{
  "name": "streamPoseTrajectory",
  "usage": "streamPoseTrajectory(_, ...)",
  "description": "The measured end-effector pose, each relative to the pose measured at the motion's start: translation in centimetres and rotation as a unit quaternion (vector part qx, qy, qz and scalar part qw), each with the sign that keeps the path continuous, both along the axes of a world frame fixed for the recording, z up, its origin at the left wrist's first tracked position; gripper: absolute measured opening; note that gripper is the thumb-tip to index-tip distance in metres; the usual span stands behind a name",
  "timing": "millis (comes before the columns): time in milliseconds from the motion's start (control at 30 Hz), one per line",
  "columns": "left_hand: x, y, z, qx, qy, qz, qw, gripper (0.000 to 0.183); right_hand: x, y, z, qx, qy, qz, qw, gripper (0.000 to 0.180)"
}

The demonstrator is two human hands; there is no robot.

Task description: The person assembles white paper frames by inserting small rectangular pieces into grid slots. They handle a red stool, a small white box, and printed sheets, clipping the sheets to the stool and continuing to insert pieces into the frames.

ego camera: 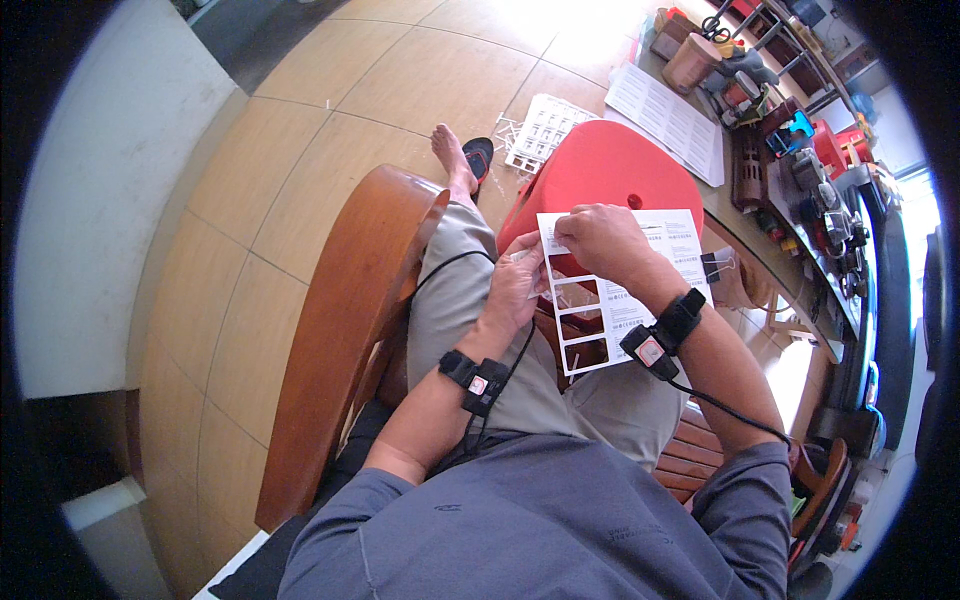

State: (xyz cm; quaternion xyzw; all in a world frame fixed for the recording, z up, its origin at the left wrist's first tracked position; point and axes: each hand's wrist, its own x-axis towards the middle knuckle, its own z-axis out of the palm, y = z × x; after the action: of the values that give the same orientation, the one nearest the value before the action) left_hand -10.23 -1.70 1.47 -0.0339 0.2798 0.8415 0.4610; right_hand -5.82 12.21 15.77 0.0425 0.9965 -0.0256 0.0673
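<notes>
A white printed card sheet (664,259) is held over my lap and the near edge of a red plastic stool (622,165). Several rectangular openings run down its left column, and rows of small print cover the rest. My right hand (604,238) bends over the sheet's upper left part, fingertips pinched on it by the top of that column. Beside the left edge, my left hand (517,281) grips small white card pieces (536,274) under its thumb; how many is hidden. A black binder clip (709,268) shows at the sheet's right edge.
Punched-out white sheets (551,131) lie on the tiled floor beyond the stool, with scraps around them. More printed sheets (667,120) rest on the table at right, near a cylindrical container (691,64) and scissors (715,28). A wooden armrest (337,322) stands at my left.
</notes>
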Motion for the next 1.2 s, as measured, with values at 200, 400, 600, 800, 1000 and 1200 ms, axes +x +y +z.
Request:
streamPoseTrajectory(200,0.5,0.5,-0.6,0.006,0.000,0.024,1.000,0.017,-0.7,-1.7,1.4,0.066,-0.056,0.031,0.996,0.012)
streamPoseTrajectory(400,0.4,0.7,-2.7,-0.045,0.251,0.041,0.966,0.010,-2.9,-5.9,1.3,0.189,-0.108,0.095,0.971,0.014)
streamPoseTrajectory(600,-0.1,0.5,-1.6,0.020,0.107,0.012,0.994,0.030,-3.3,-3.6,2.4,0.125,-0.107,0.070,0.984,0.012)
streamPoseTrajectory(800,-0.3,-0.2,0.6,0.046,0.073,-0.023,0.996,0.045,-2.0,-1.7,2.1,0.002,-0.064,-0.003,0.998,0.013)
streamPoseTrajectory(1000,-0.5,-0.3,1.3,0.047,0.145,-0.028,0.988,0.045,-1.7,-1.2,1.1,-0.034,-0.038,-0.064,0.997,0.016)
streamPoseTrajectory(1200,-1.2,-0.9,1.2,0.108,0.103,-0.040,0.988,0.055,-1.9,0.4,1.2,-0.134,-0.021,-0.111,0.985,0.020)
